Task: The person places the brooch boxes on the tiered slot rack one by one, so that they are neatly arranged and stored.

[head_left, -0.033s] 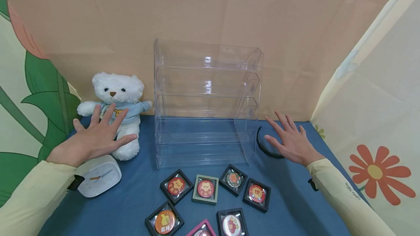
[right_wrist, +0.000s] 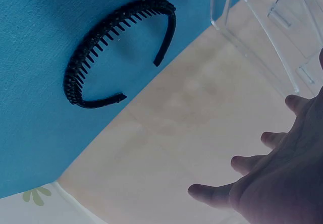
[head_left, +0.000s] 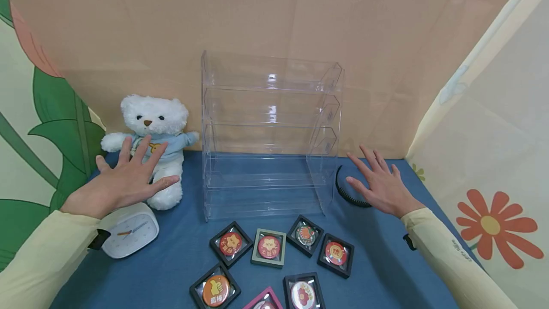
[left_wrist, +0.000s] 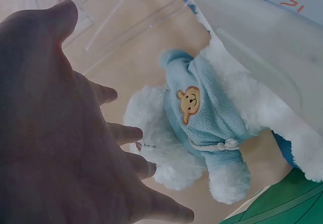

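Note:
My left hand [head_left: 124, 180] hovers with fingers spread, holding nothing. In the head view it overlaps a white teddy bear [head_left: 156, 108] in a light blue top and a white clock [head_left: 133, 230]. The left wrist view shows the bear's blue top [left_wrist: 212, 108] beyond my fingertips. On the other side my right hand [head_left: 381, 185] is spread too, with nothing in it. A black toothed headband [right_wrist: 96, 40] lies on the blue cloth, partly hidden by that hand in the head view. Between the hands stands a clear tiered rack [head_left: 270, 123].
Several small framed badges lie in front of the rack, among them a grey-green frame [head_left: 268, 248], a black frame [head_left: 336, 255] and a pink frame [head_left: 268, 295] cut by the lower edge. Beige cloth [head_left: 257, 8] hangs behind; a flower-printed sheet [head_left: 497, 156] stands at right.

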`<action>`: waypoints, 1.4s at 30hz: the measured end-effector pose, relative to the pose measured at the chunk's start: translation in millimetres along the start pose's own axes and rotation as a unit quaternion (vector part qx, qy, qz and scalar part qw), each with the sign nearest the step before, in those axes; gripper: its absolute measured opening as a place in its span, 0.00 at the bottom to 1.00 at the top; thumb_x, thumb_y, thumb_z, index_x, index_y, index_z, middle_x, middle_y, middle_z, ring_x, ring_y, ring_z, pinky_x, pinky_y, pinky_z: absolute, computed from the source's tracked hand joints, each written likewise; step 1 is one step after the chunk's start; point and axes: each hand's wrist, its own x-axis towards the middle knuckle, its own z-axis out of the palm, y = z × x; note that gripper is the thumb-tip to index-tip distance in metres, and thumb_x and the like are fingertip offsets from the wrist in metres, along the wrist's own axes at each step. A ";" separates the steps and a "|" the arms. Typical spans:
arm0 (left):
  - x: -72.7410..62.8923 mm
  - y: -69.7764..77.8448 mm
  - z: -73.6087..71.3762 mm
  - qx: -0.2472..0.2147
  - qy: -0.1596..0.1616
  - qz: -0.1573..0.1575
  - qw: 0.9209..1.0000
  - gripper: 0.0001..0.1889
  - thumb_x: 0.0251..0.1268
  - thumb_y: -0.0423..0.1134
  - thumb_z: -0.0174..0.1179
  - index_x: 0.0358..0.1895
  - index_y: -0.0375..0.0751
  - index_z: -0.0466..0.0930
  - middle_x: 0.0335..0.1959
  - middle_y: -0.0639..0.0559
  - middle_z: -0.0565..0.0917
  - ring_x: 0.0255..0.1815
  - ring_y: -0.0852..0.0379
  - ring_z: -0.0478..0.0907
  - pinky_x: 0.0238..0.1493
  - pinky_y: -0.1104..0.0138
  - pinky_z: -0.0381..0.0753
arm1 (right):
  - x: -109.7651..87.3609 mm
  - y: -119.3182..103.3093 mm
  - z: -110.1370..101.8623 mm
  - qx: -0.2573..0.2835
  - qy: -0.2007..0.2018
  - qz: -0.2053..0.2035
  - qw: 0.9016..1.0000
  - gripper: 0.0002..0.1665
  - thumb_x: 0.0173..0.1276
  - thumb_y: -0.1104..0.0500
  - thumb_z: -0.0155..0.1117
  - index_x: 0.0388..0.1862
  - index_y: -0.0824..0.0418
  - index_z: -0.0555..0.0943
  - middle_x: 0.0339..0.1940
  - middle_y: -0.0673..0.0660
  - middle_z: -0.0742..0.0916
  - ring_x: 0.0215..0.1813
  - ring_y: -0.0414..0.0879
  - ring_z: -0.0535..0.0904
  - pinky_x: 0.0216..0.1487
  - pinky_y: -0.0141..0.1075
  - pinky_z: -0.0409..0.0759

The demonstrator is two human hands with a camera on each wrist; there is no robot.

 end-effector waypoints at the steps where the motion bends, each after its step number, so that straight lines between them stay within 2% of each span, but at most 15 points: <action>1: 0.3 -0.3 -0.1 0.000 0.000 0.000 1.000 0.54 0.68 0.75 0.46 0.82 0.40 0.41 0.80 0.27 0.35 0.75 0.19 0.28 0.51 0.14 0.35 | -0.1 0.2 0.1 0.001 0.001 -0.001 1.000 0.45 0.75 0.30 0.47 0.84 0.47 0.54 0.84 0.62 0.49 0.80 0.69 0.41 0.63 0.82 0.43; 5: 2.2 -0.2 0.5 -0.003 -0.002 0.008 1.000 0.53 0.69 0.74 0.45 0.83 0.40 0.40 0.79 0.26 0.37 0.75 0.19 0.29 0.52 0.15 0.35 | -0.8 1.3 0.1 0.006 0.002 -0.004 1.000 0.45 0.76 0.31 0.48 0.84 0.48 0.54 0.84 0.60 0.48 0.81 0.68 0.41 0.63 0.81 0.44; 8: 3.3 3.1 1.6 -0.013 0.002 0.028 1.000 0.51 0.72 0.72 0.44 0.83 0.41 0.40 0.80 0.27 0.41 0.76 0.21 0.34 0.56 0.17 0.36 | -1.4 2.1 0.1 0.008 0.001 -0.004 1.000 0.45 0.76 0.31 0.48 0.84 0.48 0.54 0.84 0.59 0.47 0.81 0.68 0.41 0.63 0.81 0.44; 12: 3.6 11.7 1.2 -0.044 0.043 0.072 0.996 0.44 0.78 0.65 0.43 0.82 0.37 0.45 0.79 0.29 0.50 0.77 0.26 0.48 0.64 0.24 0.45 | -1.7 2.4 1.0 0.011 -0.002 -0.002 1.000 0.46 0.75 0.31 0.48 0.84 0.49 0.54 0.84 0.60 0.47 0.81 0.68 0.41 0.63 0.81 0.44; 17: 4.6 24.5 0.4 -0.108 0.098 0.112 0.983 0.37 0.82 0.56 0.44 0.80 0.34 0.51 0.76 0.31 0.59 0.74 0.29 0.58 0.68 0.34 0.59 | -2.9 2.4 2.3 0.015 -0.001 -0.002 1.000 0.46 0.75 0.31 0.48 0.84 0.49 0.55 0.84 0.62 0.49 0.81 0.68 0.41 0.64 0.81 0.45; 21: 9.5 35.4 3.4 -0.153 0.127 0.130 0.971 0.33 0.83 0.51 0.47 0.78 0.31 0.55 0.73 0.31 0.63 0.72 0.32 0.61 0.66 0.36 0.63 | -2.3 2.8 2.7 0.012 0.004 -0.005 1.000 0.45 0.75 0.31 0.48 0.83 0.49 0.55 0.84 0.63 0.50 0.81 0.67 0.42 0.64 0.80 0.46; 24: 14.2 45.1 8.4 -0.189 0.149 0.146 0.960 0.30 0.82 0.44 0.50 0.76 0.28 0.56 0.70 0.30 0.65 0.67 0.32 0.67 0.61 0.37 0.69 | -1.7 4.1 3.1 0.009 0.013 -0.008 1.000 0.44 0.76 0.32 0.49 0.83 0.49 0.56 0.84 0.63 0.50 0.80 0.67 0.43 0.64 0.79 0.49; 28: 15.1 57.4 16.9 -0.236 0.166 0.134 0.948 0.31 0.81 0.36 0.51 0.78 0.28 0.52 0.70 0.29 0.64 0.63 0.32 0.70 0.58 0.38 0.72 | -3.4 5.3 5.1 0.012 0.020 -0.015 1.000 0.43 0.76 0.33 0.50 0.83 0.49 0.57 0.84 0.62 0.50 0.80 0.68 0.46 0.63 0.78 0.53; 32: 15.1 65.6 27.4 -0.268 0.185 0.116 0.938 0.32 0.80 0.33 0.51 0.79 0.29 0.49 0.71 0.29 0.64 0.63 0.31 0.71 0.58 0.38 0.72 | -8.4 5.8 8.1 0.023 0.006 -0.012 1.000 0.44 0.76 0.33 0.50 0.83 0.49 0.56 0.84 0.62 0.51 0.79 0.69 0.48 0.64 0.78 0.53; 37: 18.3 72.8 40.9 -0.303 0.205 0.110 0.924 0.33 0.81 0.32 0.49 0.81 0.33 0.46 0.71 0.30 0.64 0.64 0.32 0.70 0.58 0.39 0.73 | -17.6 5.2 13.4 0.028 -0.005 0.002 1.000 0.44 0.76 0.32 0.49 0.83 0.49 0.57 0.81 0.65 0.57 0.76 0.71 0.53 0.64 0.77 0.54; 42: 19.3 79.4 50.6 -0.344 0.220 0.099 0.907 0.33 0.80 0.30 0.49 0.82 0.39 0.47 0.72 0.32 0.63 0.64 0.32 0.70 0.56 0.39 0.75 | -30.1 4.7 20.1 0.038 0.003 -0.008 0.999 0.43 0.76 0.33 0.52 0.82 0.52 0.60 0.77 0.66 0.65 0.74 0.69 0.59 0.65 0.74 0.58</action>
